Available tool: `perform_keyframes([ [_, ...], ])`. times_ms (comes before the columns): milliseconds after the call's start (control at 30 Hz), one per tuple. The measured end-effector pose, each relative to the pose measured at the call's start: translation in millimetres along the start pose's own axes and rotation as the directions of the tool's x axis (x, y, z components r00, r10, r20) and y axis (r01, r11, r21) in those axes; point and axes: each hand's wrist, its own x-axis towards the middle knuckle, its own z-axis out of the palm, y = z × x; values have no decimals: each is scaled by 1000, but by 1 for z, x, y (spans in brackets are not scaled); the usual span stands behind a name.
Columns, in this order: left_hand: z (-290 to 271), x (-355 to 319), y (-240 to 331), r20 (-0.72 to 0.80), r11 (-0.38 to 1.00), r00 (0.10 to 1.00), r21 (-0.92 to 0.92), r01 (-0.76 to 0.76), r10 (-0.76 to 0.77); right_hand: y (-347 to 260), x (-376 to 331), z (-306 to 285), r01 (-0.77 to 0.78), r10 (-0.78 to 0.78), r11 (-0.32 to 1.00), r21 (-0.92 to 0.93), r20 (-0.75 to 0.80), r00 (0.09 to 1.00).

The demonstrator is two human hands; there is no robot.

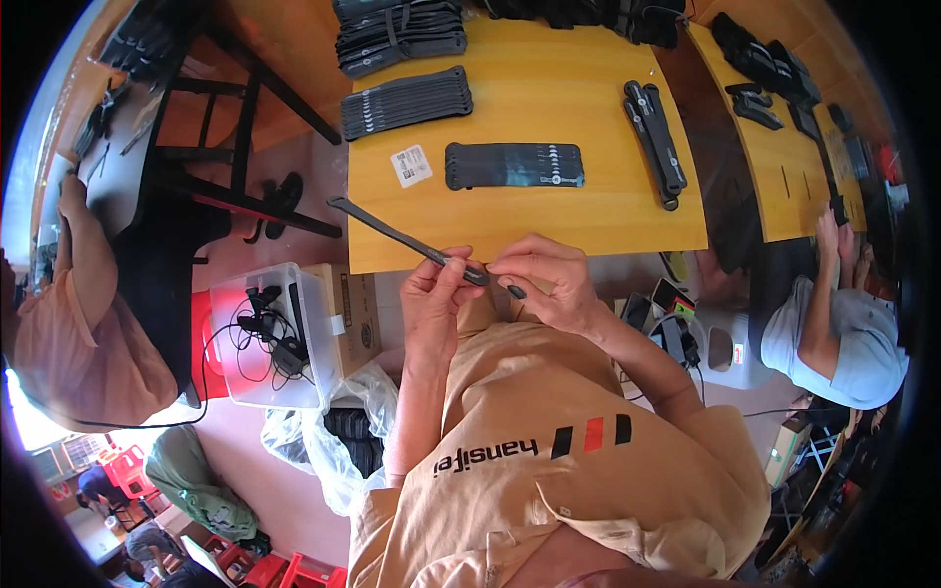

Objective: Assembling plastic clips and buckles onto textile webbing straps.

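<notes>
A long, narrow black strap (392,233) is pinched between the thumb and fingers of my left hand (436,294), just off the table's near edge. Its far end reaches out over the table's left corner. My right hand (551,282) is closed close beside the strap's thicker near end, fingertips together. A small dark piece (517,292) pokes out below those fingers; whether it belongs to the strap is hidden. Beyond my hands, a flat stack of black straps (510,165) lies on the yellow table (588,220). A white label sheet (412,166) lies left of it.
More strap stacks (407,102) occupy the table's far left, and a bundle (655,145) lies on its right. A clear bin of cables (270,338) stands lower left beside a cardboard box (355,314). One person (83,314) is at left, another (838,328) at right.
</notes>
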Motion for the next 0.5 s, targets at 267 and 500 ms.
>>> perform_keyframes([
  [267, 9, 2, -3, -56, 972, 997, 233, -40, 54, -1, 4, -3, 105, -100, 990, -93, 58, 993],
  [500, 12, 5, -4, -57, 929, 991, 360, -92, 120, -2, 7, -5, 192, -183, 960, -203, 63, 981],
])
